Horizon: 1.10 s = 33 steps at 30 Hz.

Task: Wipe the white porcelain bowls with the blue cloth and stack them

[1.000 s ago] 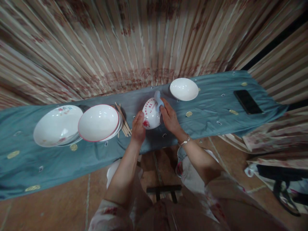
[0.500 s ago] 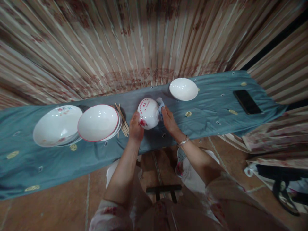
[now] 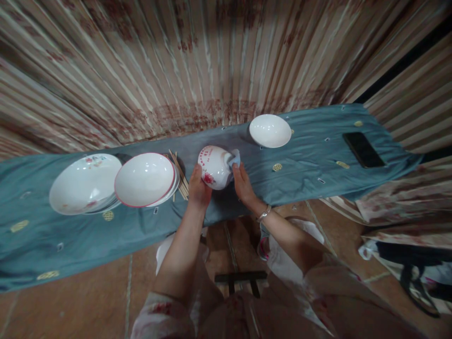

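Since the earlier frame, the lettered porcelain bowl [image 3: 216, 168] has shifted toward the left hand [image 3: 199, 188] and tipped further onto its side, while the blue cloth [image 3: 236, 157] has passed from the bowl's face to its right-hand end, the right hand [image 3: 245, 186] lowering with it. The bowl is held between the two hands over the middle of the worktop [image 3: 300, 179]; whether it also touches the worktop cannot be told. The left fingers are wrapped on its left side; the right fingers are narrow, pinching the cloth against it. The step in hand is judged to be wiping, at an end whose identity, rim or foot, is unclear. The next move would call for a steady left hold on a probably slippery glaze as the cloth is worked around. The worktop's near edge runs on the body side of both hands, and the curtain [image 3: 219, 61] hangs just behind its far edge. Leftward travel is limited by the chopsticks [image 3: 182, 188], near the left hand, then the red-rimmed bowl [image 3: 144, 180] and floral bowl [image 3: 84, 183]; more room extends rightward, below the white bowl [image 3: 270, 131] and toward the smartphone [image 3: 363, 149]
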{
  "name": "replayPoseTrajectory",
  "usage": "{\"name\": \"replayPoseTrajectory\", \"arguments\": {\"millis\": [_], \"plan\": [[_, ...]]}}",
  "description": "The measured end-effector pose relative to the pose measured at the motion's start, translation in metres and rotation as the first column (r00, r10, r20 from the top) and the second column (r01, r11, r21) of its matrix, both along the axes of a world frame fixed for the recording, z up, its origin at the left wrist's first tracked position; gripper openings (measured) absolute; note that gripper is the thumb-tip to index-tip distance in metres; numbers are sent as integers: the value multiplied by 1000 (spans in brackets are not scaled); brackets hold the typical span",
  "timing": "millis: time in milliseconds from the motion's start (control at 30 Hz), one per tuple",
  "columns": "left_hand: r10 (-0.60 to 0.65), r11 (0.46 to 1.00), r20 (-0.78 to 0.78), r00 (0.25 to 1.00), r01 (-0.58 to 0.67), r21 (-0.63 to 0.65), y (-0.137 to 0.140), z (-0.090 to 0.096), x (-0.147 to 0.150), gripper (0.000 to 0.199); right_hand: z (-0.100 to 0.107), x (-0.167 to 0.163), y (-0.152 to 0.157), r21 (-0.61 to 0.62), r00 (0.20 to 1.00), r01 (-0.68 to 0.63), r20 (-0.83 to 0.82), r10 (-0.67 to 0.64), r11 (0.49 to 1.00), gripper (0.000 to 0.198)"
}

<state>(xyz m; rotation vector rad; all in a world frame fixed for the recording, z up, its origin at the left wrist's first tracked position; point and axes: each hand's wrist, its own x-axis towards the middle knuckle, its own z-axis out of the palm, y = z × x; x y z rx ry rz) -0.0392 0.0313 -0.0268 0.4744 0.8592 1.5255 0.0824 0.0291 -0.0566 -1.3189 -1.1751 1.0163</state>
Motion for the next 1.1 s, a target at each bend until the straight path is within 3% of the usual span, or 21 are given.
{"name": "replayPoseTrajectory", "arguments": {"millis": [400,700,1100], "plan": [[-1,998,61,998,5,-69,2,2,0,40,-6,-9,-21,185,976,-83,213,43,979,75],[0,1000,35,999,1,-18,5,0,0,44,-20,-13,-39,133,909,-103,415,39,986,82],[18,999,48,999,-16,-49,6,4,2,42,-26,-8,-57,147,774,-273,621,126,951,78]]}}
